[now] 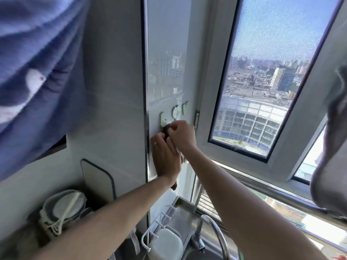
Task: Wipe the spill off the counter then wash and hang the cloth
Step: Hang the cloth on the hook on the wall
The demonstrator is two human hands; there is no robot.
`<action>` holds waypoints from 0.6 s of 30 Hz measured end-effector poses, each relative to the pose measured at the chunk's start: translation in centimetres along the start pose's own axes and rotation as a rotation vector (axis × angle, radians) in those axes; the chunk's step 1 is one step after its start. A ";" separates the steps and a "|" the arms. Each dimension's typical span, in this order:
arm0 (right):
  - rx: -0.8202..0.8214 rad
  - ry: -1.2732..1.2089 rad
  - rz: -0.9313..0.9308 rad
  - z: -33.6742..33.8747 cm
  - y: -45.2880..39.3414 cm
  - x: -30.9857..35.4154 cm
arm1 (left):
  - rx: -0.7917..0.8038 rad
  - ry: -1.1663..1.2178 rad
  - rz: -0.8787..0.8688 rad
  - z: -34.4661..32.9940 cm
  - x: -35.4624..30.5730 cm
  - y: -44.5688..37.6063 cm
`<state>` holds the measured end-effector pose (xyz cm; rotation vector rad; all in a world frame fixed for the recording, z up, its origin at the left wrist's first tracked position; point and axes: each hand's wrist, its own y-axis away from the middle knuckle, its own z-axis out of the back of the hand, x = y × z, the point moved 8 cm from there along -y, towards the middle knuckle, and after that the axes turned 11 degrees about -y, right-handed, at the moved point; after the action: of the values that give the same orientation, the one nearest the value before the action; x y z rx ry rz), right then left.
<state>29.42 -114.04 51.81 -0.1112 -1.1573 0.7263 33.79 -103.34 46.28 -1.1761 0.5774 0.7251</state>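
blue fabric [37, 62] hangs left, tap [214, 231] below; both my hands, left [165, 156] and right [181, 134], pinch the dark cloth [166, 133] at a wall hook [163, 119].

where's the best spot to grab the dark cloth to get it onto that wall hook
Probably pinch the dark cloth at its top edge from the right, as the right hand does beside the hook. The rest hangs behind the left hand, so only the top is free.
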 end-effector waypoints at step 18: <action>0.249 -0.103 -0.080 -3.8 0.6 -2.8 | -0.068 -0.108 -0.038 1.5 0.3 1.2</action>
<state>31.81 -114.16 47.72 0.1830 -1.1532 0.8064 33.13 -101.62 45.74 -1.1996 0.4421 0.7753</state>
